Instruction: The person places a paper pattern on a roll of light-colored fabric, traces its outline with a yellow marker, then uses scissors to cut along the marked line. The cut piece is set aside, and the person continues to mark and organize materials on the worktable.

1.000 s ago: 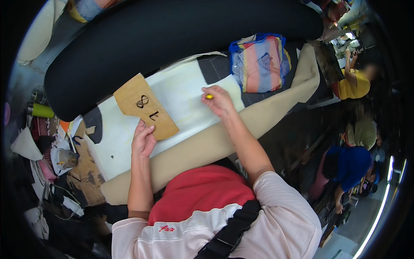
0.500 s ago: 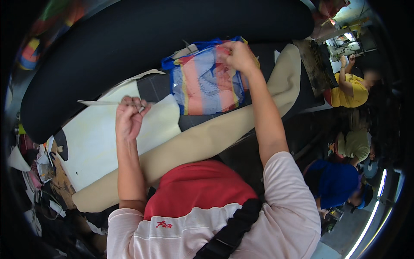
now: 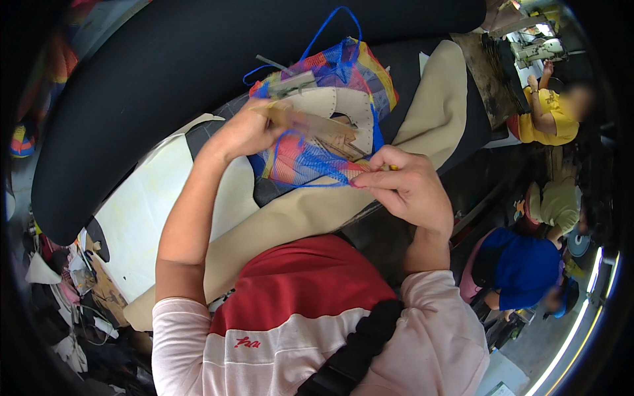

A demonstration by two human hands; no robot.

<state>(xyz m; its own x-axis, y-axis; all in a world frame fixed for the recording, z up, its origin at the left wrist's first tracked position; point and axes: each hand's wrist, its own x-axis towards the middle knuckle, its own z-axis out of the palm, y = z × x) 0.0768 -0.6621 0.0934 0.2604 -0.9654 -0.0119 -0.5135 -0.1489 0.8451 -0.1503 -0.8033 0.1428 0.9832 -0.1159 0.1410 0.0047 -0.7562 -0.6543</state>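
Tan cardboard pattern piece [image 3: 310, 124], pinched in the left hand [image 3: 247, 132], should slide flat toward three o'clock into the multicoloured mesh bag [image 3: 330, 105]; right hand [image 3: 409, 188] fingers grip its blue rim open.

the work table and what lies on it

your table [image 3: 165, 72] has a broad black top, curving across the upper frame. a pale cream sheet [image 3: 142, 211] lies flat on it at your left, and a long beige strip of material [image 3: 436, 105] runs along the near edge. the multicoloured mesh bag [image 3: 330, 112] sits between them. scraps and offcuts [image 3: 79, 290] crowd the left end.
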